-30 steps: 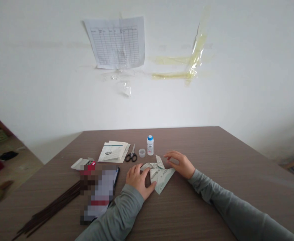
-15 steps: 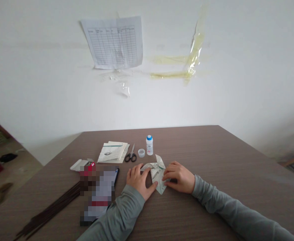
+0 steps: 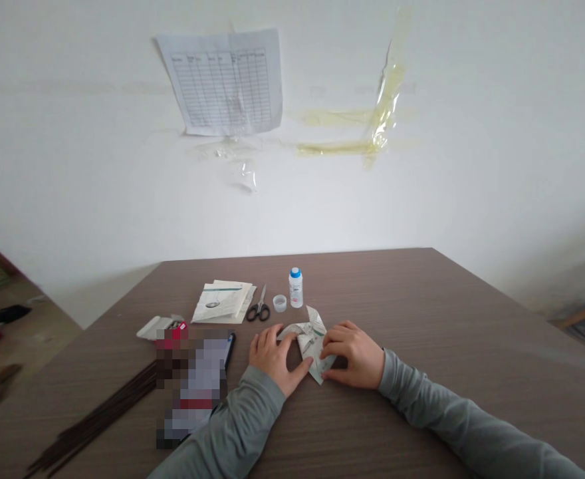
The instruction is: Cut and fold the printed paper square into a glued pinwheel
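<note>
It looks like the paper (image 3: pixel 313 342) is being folded right now. It lies on the worktop (image 3: pixel 397 293), between the two hands. The left hand (image 3: pixel 274 361) has its fingers spread wide, touching the left side of the paper. The right hand (image 3: pixel 355 356) has bent fingers on the right side; I cannot tell if they pinch it or just press. The next move seems to call for the left hand to keep the paper flat while the right one presses the fold down hard and neat. Now to count: two hands, one paper being worked on, one bottle (image 3: pixel 296 289), one cup (image 3: pixel 279 303), one pair of scissors (image 3: pixel 258 310), one phone (image 3: pixel 200 379) and one small box (image 3: pixel 155 327). The pile (image 3: pixel 221 301) has at least two sheets. The sticks (image 3: pixel 98 416) are too bunched up to count.
</note>
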A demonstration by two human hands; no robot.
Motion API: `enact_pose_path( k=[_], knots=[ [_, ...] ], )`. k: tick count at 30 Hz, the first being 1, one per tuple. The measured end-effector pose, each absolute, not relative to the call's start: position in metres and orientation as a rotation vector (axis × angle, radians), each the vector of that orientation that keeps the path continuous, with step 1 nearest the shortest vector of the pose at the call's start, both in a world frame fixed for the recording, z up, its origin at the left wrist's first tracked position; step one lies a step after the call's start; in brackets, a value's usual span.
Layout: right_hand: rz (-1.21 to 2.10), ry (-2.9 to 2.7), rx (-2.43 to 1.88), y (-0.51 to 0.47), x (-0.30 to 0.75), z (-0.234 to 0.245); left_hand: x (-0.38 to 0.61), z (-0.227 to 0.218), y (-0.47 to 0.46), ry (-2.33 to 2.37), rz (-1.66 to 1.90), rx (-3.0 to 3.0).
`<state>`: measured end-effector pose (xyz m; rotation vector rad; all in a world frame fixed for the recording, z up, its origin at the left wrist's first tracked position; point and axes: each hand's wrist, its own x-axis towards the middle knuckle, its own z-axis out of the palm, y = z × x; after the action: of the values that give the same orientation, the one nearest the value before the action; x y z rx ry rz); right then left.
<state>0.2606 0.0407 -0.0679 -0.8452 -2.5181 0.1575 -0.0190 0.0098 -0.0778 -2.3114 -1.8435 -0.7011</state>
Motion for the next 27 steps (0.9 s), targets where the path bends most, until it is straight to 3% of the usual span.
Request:
enact_pose_path(
  k=[27],
  knots=[
    [0.13,-2.49,-0.736,0.05,0.264,-0.073,-0.018,-0.067,0.005,-1.883,-0.642,-2.359]
  ],
)
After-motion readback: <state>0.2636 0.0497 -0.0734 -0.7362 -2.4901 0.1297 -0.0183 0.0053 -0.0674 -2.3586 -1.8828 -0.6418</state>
